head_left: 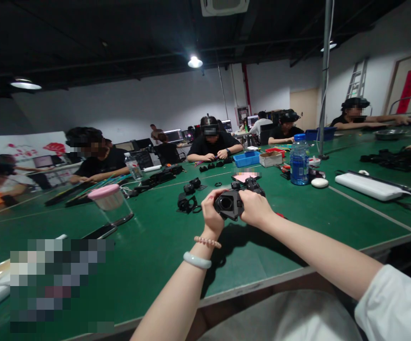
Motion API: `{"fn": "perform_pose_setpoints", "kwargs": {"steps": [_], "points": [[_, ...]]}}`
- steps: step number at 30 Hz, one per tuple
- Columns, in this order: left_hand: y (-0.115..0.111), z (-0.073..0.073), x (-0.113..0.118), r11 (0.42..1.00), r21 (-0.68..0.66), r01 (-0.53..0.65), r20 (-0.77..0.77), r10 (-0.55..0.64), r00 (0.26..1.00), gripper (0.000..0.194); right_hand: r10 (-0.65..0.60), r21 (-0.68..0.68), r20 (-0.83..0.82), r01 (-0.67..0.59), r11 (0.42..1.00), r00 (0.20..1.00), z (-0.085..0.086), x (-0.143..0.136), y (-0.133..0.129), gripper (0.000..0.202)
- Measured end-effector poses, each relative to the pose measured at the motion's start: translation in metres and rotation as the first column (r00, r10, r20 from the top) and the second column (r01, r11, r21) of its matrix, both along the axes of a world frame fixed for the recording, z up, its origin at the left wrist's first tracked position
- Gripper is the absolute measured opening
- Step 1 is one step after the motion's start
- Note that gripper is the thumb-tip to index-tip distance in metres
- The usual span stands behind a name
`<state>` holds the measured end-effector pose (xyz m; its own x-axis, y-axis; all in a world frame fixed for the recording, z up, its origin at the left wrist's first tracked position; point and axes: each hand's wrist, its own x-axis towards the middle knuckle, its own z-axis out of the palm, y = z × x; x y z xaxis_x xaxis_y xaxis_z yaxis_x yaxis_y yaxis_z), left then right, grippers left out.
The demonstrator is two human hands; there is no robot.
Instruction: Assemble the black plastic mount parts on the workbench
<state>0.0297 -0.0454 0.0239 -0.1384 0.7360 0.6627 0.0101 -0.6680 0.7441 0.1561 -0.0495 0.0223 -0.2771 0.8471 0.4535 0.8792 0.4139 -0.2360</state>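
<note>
Between my two hands, just above the green table (pixel 283 251), is a black plastic part (pixel 228 204) with a round hole facing me. My left hand (pixel 212 208), below a beaded bracelet and a pale bangle, is closed around its left side. Closed on its right side is my right hand (pixel 255 207), and another black piece shows behind those fingers. Several black parts lie beyond my left hand, among them a ring-shaped piece (pixel 188 203) and a smaller black part (pixel 192 185). A thin black ring (pixel 218 184) lies farther back.
To the left stands a clear jar with a pink lid (pixel 103 191), near a phone (pixel 100 232). A blue bottle (pixel 299 161), a white stone-like object (pixel 319 183) and a white power strip (pixel 368 186) are on the right. Co-workers sit around the table, behind a blue tray (pixel 246 159).
</note>
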Motion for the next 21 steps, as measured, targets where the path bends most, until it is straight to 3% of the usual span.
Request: {"fn": "perform_pose_setpoints", "kwargs": {"steps": [6, 11, 21], "points": [[-0.0018, -0.001, 0.0017, 0.996, 0.071, -0.063, -0.027, 0.065, 0.998, 0.038, -0.011, 0.021, -0.02, 0.012, 1.0, 1.0, -0.001, -0.0022, -0.0008, 0.023], [-0.0028, -0.0004, 0.0041, 0.992, 0.048, -0.117, -0.017, 0.118, 0.993, 0.039, -0.024, 0.006, -0.009, 0.024, 1.0, 1.0, -0.0003, -0.0033, -0.0007, 0.023], [0.0023, -0.0034, 0.0006, 0.987, 0.104, -0.122, -0.035, 0.127, 0.991, 0.035, 0.002, 0.021, -0.022, -0.002, 1.0, 1.0, -0.0024, -0.0025, 0.0033, 0.023]]}}
